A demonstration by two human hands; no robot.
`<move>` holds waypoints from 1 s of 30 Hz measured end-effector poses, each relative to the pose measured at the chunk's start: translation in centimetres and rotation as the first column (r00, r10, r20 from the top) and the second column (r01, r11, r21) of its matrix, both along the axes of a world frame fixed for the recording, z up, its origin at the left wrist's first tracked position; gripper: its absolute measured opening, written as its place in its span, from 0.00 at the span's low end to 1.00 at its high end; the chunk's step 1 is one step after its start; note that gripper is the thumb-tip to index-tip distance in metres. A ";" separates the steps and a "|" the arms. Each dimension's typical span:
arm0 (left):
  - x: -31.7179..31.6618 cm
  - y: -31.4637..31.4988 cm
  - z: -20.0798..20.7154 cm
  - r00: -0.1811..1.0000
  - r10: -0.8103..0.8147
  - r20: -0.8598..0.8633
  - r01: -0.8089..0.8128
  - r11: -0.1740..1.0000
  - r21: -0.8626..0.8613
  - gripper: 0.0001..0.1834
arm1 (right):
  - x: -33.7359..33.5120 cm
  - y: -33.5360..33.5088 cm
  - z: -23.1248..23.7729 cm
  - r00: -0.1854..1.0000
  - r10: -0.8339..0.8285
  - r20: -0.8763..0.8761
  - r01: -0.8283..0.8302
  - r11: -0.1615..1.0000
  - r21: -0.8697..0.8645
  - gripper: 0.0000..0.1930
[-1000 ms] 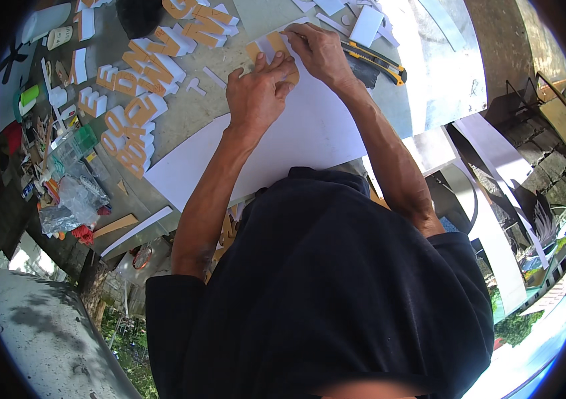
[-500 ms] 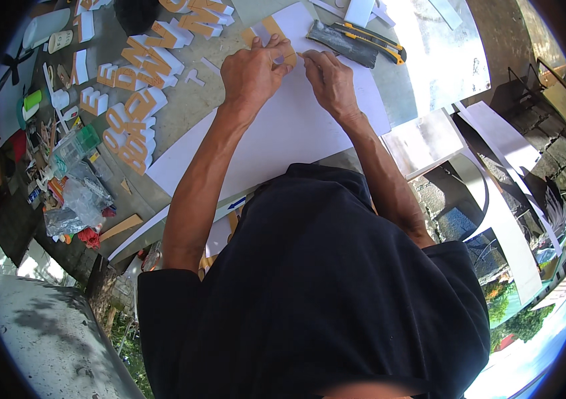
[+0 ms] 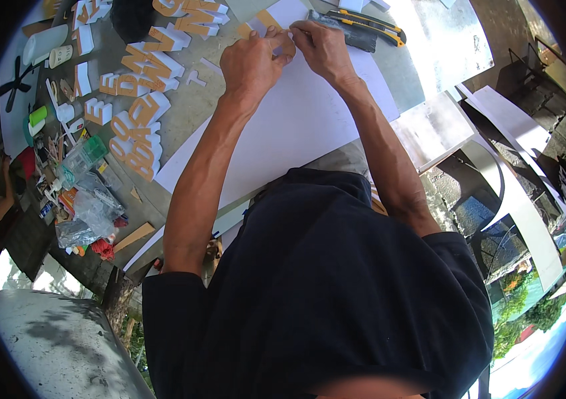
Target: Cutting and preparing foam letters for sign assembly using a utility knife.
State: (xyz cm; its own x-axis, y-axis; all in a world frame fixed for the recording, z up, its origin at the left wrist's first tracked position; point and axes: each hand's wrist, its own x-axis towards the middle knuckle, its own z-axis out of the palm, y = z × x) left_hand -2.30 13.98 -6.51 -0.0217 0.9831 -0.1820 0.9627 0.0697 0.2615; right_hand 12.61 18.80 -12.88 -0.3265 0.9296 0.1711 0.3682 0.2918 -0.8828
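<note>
My left hand (image 3: 251, 65) rests on a tan-faced cut-out piece (image 3: 268, 20) lying on a large white sheet (image 3: 276, 126); its fingers are bent over the piece and hide much of it. Close beside, at the piece's right edge, my right hand (image 3: 325, 50) has thumb and fingers pinched together, nearly meeting the left fingertips. Whatever sits in that pinch is too small and covered to make out. Just beyond the right hand lie a yellow-and-black utility knife (image 3: 371, 25) and a dark, flat strip-like object (image 3: 357, 38).
Thick white cut-out letters with tan faces (image 3: 143, 73) crowd the table's left side. Further left are a white cup (image 3: 60, 56), a green container (image 3: 90, 151) and crumpled clear plastic (image 3: 94, 209). White curved panels (image 3: 526, 233) stand off the table's right edge.
My right hand has moved farther away and a little left, closer to my left fingertips. The left hand stays on the piece. The whole view has shifted slightly.
</note>
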 end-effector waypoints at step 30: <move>0.6 0.9 2.2 0.965 0.083 0.249 -0.042 0.985 -0.167 0.11 | -0.1 -10.0 -1.8 0.976 -0.213 -0.052 0.215 0.976 0.042 0.07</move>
State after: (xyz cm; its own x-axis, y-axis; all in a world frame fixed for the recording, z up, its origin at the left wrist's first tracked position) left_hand -1.73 14.89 -4.27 -0.0147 0.9391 -0.3433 0.8581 0.1881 0.4778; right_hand 12.51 8.83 -14.72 -0.1114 0.9675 0.2269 0.3855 0.2525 -0.8875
